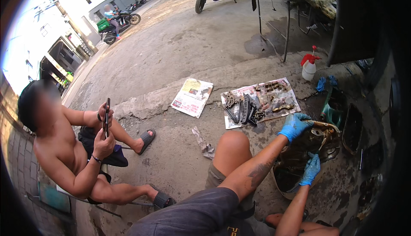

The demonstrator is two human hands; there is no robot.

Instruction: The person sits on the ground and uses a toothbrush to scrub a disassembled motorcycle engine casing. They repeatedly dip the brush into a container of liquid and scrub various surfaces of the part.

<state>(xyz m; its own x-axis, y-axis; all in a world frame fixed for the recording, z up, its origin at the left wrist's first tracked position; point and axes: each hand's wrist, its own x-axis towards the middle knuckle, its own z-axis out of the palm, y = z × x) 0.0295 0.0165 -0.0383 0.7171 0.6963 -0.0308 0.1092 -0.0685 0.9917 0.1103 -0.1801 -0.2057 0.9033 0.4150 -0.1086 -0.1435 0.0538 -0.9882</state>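
My left hand (296,127), in a blue glove, grips the upper rim of an oily metal engine cover (325,132). The cover is tilted above a round basin (278,184) with dark liquid in it. My right hand (310,169), also gloved in blue, is at the lower side of the cover, over the basin; its fingers are closed on a thin tool or brush that I cannot make out clearly. Left of the cover, greasy metal engine parts (246,109) lie on a spread newspaper (231,124).
A person (64,146) sits at the left holding a phone (106,117). A white and red spray bottle (309,69), a green plastic container (332,110), a black tray (352,128) and another printed sheet (192,98) are on the ground. A metal-legged table (286,30) stands beyond.
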